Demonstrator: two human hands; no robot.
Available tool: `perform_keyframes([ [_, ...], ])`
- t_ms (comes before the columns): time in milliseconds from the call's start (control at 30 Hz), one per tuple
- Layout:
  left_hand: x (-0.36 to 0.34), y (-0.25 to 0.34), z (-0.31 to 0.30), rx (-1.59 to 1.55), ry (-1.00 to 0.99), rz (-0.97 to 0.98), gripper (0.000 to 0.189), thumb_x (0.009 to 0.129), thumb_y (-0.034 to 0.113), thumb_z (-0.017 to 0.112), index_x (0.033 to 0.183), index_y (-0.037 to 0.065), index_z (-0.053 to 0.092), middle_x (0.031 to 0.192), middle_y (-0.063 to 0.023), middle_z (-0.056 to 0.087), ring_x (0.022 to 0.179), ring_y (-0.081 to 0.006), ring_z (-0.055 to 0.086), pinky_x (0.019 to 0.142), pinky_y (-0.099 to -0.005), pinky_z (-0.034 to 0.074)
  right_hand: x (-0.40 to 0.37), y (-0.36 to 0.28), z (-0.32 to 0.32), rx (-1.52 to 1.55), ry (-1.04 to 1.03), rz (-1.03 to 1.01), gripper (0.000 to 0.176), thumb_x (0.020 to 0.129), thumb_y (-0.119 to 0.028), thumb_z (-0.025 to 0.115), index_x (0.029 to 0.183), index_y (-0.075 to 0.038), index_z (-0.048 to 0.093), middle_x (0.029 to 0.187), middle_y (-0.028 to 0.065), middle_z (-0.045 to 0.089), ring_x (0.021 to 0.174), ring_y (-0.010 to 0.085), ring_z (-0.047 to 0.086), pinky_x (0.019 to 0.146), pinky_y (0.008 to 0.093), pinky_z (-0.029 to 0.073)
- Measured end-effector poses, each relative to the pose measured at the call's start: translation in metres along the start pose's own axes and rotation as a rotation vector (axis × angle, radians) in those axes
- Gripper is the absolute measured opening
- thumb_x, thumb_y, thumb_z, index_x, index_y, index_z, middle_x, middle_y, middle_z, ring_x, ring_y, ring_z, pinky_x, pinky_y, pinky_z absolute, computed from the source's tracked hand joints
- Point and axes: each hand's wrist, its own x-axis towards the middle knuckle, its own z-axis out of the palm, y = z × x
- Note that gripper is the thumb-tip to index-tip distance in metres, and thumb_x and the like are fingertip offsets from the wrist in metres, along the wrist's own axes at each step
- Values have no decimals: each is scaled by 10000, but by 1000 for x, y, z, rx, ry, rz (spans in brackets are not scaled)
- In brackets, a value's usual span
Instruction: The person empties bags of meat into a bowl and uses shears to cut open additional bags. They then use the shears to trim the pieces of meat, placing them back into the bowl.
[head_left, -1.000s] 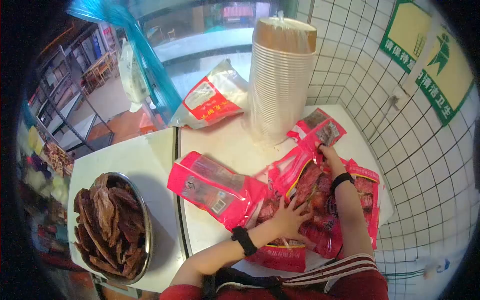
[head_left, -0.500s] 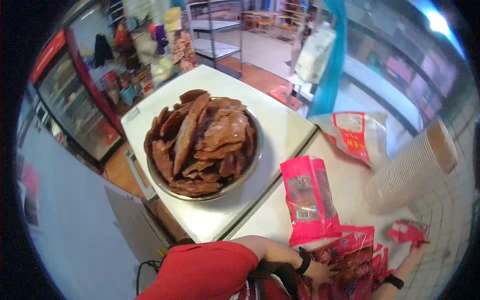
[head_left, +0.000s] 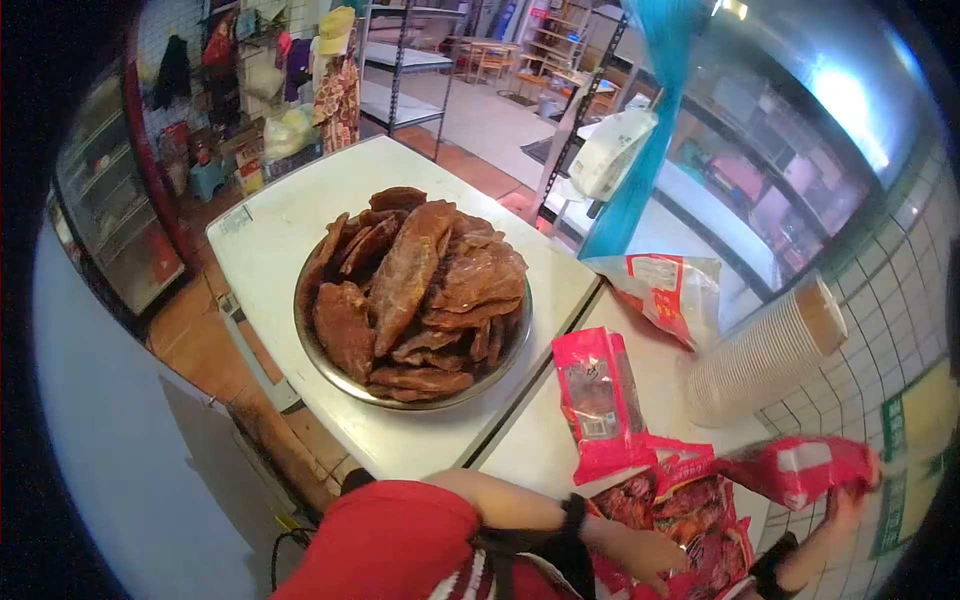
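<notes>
My left hand point(head_left: 635, 553) rests with its fingers stretched out over red packets point(head_left: 690, 500) at the table's front edge. Dark reddish contents show through their clear windows. At the right, my right hand point(head_left: 845, 515), partly blurred, grips the end of a red packet point(head_left: 790, 472) with a pale label, raised beside the others. A red-edged packet point(head_left: 597, 390) lies just beyond them, a barcode label on it. Left of these stands a metal bowl point(head_left: 345, 385) heaped with flat brown slabs of meat point(head_left: 410, 280).
A tall stack of paper cups point(head_left: 765, 350) leans by the tiled wall point(head_left: 900, 310). Near it lies a white-and-red bag point(head_left: 665, 290). A teal curtain point(head_left: 645, 150) hangs behind the white table point(head_left: 280, 230). Shelving point(head_left: 405, 95) and a glass-door fridge point(head_left: 115, 200) stand farther back.
My right hand has brought the red packet closer to the pile, and more of it shows. My left hand stays over the packets. The whole view has shifted slightly.
</notes>
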Motion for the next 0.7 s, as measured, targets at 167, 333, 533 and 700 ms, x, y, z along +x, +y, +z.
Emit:
perform_keyframes([
  [167,-117,15,-67,-1886,367,-2,399,880,355,324,1106,39,412,1063,-133,504,977,-221,486,787,-331,409,-45,185,107,-222,69,74,254,825,-130,420,1035,0,478,980,129,543,910,229,518,789,383,435],
  [333,-212,82,-103,-1919,951,-527,440,866,386,351,1215,120,338,1136,-54,475,1054,-188,452,871,-346,385,-139,349,163,-352,535,61,213,746,-118,531,922,-16,468,811,98,543,670,197,535,613,323,469],
  [533,-289,55,-74,-2228,1032,-242,262,823,365,463,821,121,558,802,-14,593,752,-161,559,740,-329,437,-239,421,154,-1203,332,173,250,700,-84,600,819,-69,381,798,41,472,725,154,468,674,272,384],
  [700,-343,8,-39,-2278,1104,-607,277,814,191,489,1066,77,469,1086,-91,498,946,-198,502,827,-358,398,-270,472,140,-1293,199,384,299,676,-143,641,844,-50,412,772,52,440,707,154,422,663,279,362],
])
